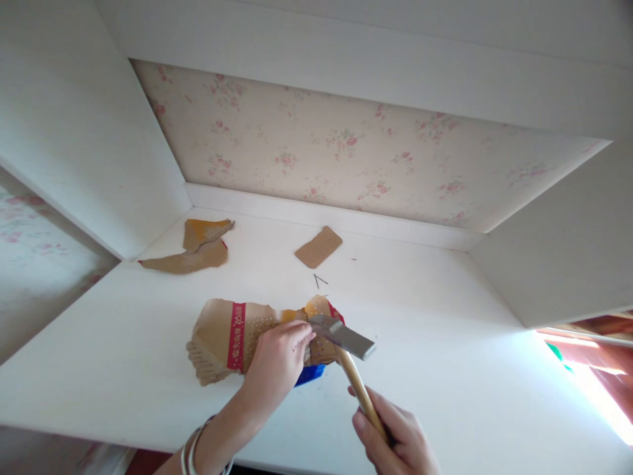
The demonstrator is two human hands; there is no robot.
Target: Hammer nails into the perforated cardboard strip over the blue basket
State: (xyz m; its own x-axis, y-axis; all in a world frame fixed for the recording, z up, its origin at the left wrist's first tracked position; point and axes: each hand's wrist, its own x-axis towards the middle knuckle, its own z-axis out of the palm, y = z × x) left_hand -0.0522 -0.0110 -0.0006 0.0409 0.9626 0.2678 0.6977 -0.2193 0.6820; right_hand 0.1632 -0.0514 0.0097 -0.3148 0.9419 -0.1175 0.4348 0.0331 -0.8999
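Note:
My right hand [393, 429] is wrapped round the wooden handle of a hammer [363, 389]. The hammer's metal head lies over the right part of a torn piece of cardboard [212, 330], which has a red printed band and many small punched holes. On the cardboard rests my left hand [279, 353], thumb and fingers pinched together beside the hammer head. What the pinch holds, if anything, is too small to make out. A blue object [310, 375] shows from under the cardboard's near edge.
Two loose nails [319, 282] lie beyond the cardboard. Farther back are a small cardboard piece [319, 247] with rows of holes and torn cardboard scraps [190, 257] at the left. The white tabletop [420, 310] meets white panels at the back and sides.

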